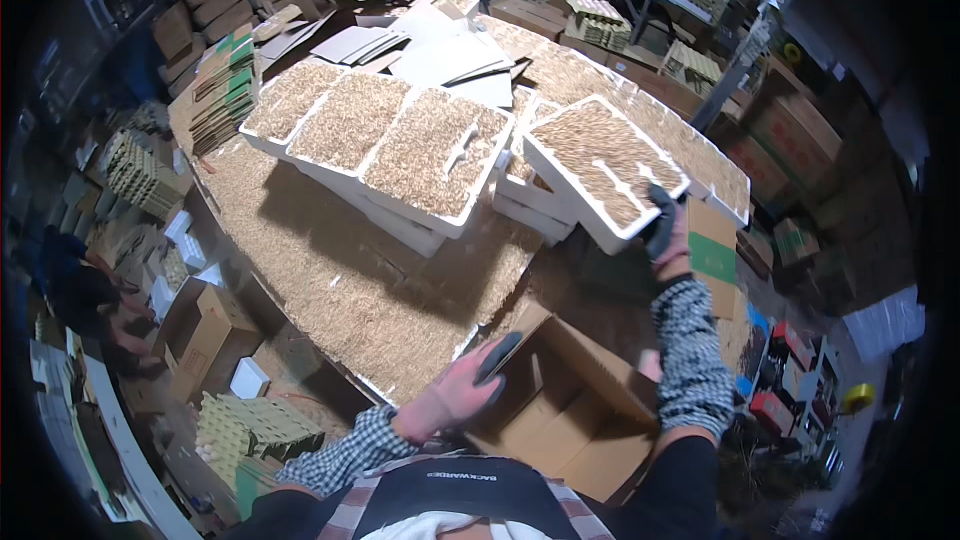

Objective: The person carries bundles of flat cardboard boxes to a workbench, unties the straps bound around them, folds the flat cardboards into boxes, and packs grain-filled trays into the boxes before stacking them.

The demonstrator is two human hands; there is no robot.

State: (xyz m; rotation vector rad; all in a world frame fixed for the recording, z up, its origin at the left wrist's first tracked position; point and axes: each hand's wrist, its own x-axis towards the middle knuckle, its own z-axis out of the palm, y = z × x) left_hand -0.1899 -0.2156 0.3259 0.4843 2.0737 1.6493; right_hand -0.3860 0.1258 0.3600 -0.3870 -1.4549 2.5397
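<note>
An empty, open-topped cardboard box [577,420] stands right before me. My left hand [450,397], in a pink glove with dark fingertips, grips its left upper edge. With my right hand [666,229], gloved alike, I hold the near right corner of a white foam tray [607,165] full of tan husk-like filler. White pieces poke out of that filler near my fingers. The tray sits tilted over other white foam trays [525,202]. Left of it, several filled trays [375,135] are stacked in a row on the husk-covered table [360,300].
Flat cardboard sheets [450,52] lie on the trays behind. A stack of folded cartons [225,90] stands at the table's left edge. Egg trays [259,427] and an open carton [210,337] are at lower left. A metal post [742,52] rises at right. Other people work nearby.
</note>
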